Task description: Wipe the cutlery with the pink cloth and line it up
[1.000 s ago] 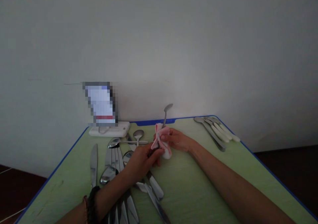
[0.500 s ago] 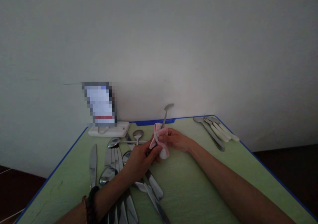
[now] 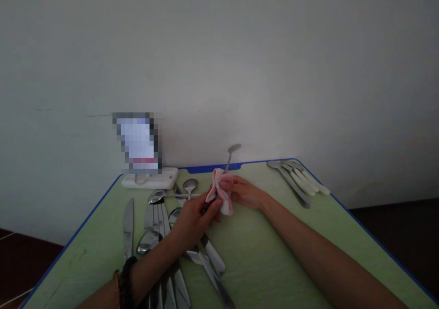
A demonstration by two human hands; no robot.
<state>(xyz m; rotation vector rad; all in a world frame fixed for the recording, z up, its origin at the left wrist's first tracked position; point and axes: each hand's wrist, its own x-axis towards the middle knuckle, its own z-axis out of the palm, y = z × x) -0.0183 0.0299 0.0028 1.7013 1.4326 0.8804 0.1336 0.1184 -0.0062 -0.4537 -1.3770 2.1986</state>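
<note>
In the middle of the head view, a pink and white cloth (image 3: pixel 225 204) is wrapped around the handle of a metal spoon (image 3: pixel 234 149). The spoon's bowl points up and away from me, above the cloth. My right hand (image 3: pixel 244 191) pinches the cloth around the spoon from the right side. My left hand (image 3: pixel 199 215) is closed at the lower end, gripping the spoon's handle, which the fingers and cloth hide. Below my left wrist and forearm lies a pile of cutlery, including a large spoon (image 3: pixel 150 242) and a table knife (image 3: pixel 128 224).
On the green table (image 3: pixel 267 254) with a blue edge, a spoon (image 3: pixel 291 185) and several white-handled utensils (image 3: pixel 303 181) lie at the far right. A blurred-out screen (image 3: pixel 139 142) stands on a white base (image 3: pixel 161 178) at the back left. Behind rises a wall (image 3: pixel 274 71).
The cloth and my right hand's fingers have shifted slightly up along the spoon's handle. The spoon's bowl has moved a touch; the cutlery on the table lies as before.
</note>
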